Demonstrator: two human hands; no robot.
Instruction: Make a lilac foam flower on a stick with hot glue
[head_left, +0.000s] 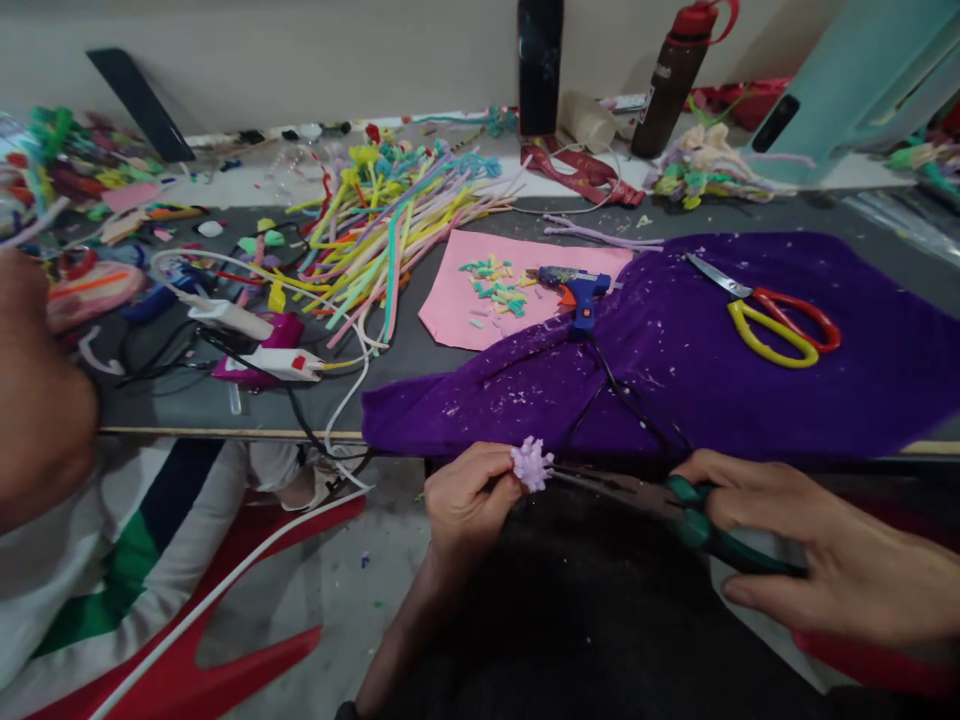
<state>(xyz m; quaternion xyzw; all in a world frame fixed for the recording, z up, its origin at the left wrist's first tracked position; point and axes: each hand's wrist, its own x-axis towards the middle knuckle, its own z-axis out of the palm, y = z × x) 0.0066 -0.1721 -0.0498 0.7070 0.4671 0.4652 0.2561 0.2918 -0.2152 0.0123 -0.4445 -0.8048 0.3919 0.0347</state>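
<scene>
Between the fingertips of my left hand (pixel 471 497) is a small lilac fuzzy flower (pixel 532 464), apparently of pipe cleaner. My right hand (pixel 795 535) grips the green handles of scissors (pixel 697 520), whose long thin blades point left. The blade tips reach the flower's right side; whether they touch it I cannot tell. Both hands are over my dark lap, in front of the table edge. Just beyond lies a purple cloth (pixel 720 390) dotted with lint, with red-and-yellow scissors (pixel 772 315) on it. A blue glue gun (pixel 577 285) rests partly on a pink sheet (pixel 450 300) with small cut bits (pixel 495 285).
Pipe cleaners (pixel 397 230) in many colours are heaped behind the sheet. White plugs on a power strip (pixel 277 360) and tangled cords lie left. A bottle (pixel 671 75) stands at the back. Another person's hand (pixel 41 400) is at far left, above their striped trouser leg (pixel 142 540).
</scene>
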